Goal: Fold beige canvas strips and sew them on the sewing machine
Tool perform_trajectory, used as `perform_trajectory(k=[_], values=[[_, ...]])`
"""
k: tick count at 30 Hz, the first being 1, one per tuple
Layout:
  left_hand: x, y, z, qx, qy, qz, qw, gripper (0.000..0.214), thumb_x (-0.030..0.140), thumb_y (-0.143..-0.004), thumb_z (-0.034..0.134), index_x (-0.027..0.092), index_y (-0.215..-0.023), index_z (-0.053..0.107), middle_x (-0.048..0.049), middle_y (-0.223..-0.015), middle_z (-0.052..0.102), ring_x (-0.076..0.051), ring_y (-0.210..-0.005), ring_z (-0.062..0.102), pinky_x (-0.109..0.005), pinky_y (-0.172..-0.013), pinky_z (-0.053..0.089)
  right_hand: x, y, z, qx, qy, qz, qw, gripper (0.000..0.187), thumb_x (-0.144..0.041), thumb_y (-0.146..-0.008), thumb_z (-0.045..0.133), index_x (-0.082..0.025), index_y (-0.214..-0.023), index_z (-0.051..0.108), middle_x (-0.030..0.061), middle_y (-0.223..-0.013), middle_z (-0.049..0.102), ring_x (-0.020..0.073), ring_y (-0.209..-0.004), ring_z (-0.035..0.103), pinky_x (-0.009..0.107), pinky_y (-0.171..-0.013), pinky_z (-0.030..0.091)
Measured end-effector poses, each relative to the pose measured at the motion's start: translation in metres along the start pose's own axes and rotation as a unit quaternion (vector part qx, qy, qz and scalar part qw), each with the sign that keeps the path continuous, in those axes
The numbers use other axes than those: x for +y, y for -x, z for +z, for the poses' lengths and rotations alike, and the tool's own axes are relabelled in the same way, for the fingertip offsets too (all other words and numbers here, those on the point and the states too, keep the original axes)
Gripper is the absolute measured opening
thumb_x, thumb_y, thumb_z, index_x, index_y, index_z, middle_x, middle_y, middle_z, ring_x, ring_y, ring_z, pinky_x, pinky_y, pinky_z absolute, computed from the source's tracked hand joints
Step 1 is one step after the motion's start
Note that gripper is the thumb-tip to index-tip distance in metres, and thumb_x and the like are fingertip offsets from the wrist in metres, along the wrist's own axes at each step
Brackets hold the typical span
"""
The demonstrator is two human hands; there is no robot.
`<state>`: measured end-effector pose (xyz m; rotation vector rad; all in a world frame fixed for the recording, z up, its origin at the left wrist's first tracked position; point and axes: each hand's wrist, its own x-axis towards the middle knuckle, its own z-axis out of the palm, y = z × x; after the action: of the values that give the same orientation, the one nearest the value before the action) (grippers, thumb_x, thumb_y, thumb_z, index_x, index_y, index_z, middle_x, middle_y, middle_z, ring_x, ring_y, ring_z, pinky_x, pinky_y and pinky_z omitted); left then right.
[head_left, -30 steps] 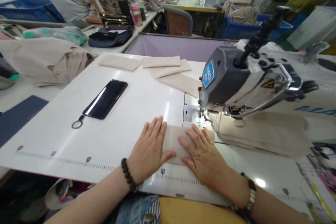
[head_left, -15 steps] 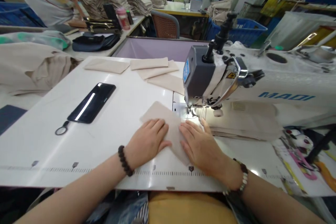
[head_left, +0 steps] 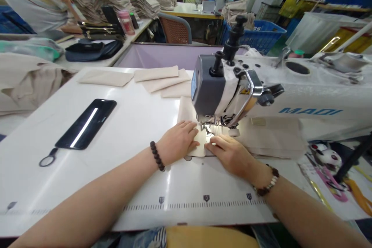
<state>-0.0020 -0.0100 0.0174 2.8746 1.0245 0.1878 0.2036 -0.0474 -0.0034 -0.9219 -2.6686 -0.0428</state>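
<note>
A beige fabric piece (head_left: pixel 186 109) lies on the white table, its right edge at the needle and presser foot (head_left: pixel 207 128) of the sewing machine (head_left: pixel 247 85). Flat on this piece, just left of the foot, rests my left hand (head_left: pixel 178 142), fingers stretched out and nothing gripped. My right hand (head_left: pixel 234 157) is in front of the foot, its fingers bent and pressed together at the fabric's right edge. Part of the cloth is hidden beneath my hands and the machine head.
Folded beige pieces (head_left: pixel 162 79) lie at the table's back. A phone (head_left: pixel 87 124) with a ring strap is at left. Stacked fabric (head_left: pixel 273 137) sits under the machine arm; scissors (head_left: pixel 331 184) lie far right. Another person (head_left: pixel 37 4) is at the upper left.
Both hands have moved forward with the fabric piece. It has turned straighter, and its edge now reaches the presser foot. My right fingers have drawn together at its edge.
</note>
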Motion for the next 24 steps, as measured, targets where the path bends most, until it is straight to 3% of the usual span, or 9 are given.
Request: perform_trajectory(k=[5,24], values=[[-0.0027,-0.0006,0.0052,0.018,-0.004,0.004,1.000,0.024,0.029,-0.086,0.051,0.008,-0.095,0.054,-0.0135,-0.106,0.054,-0.025,-0.098,0.050,-0.040,-0.090,0.041,0.0012,0.0004,0.0010,-0.011,0.004,0.012,1.000,0.027,-0.016,-0.092,0.034,-0.012,-0.104,0.058,0.0080,-0.084,0.055,0.0164,-0.075,0.048,0.030,-0.071,0.040],[-0.0001,-0.0035,0.0093,0.037,-0.012,-0.006,0.999,0.024,0.029,-0.086,0.050,0.007,-0.096,0.054,-0.0152,-0.102,0.055,-0.026,-0.099,0.050,-0.044,-0.091,0.041,-0.0007,-0.0028,0.0018,-0.003,0.039,0.026,0.999,0.026,-0.015,-0.091,0.033,-0.011,-0.096,0.059,0.0074,-0.082,0.053,0.0176,-0.073,0.046,0.030,-0.066,0.037]])
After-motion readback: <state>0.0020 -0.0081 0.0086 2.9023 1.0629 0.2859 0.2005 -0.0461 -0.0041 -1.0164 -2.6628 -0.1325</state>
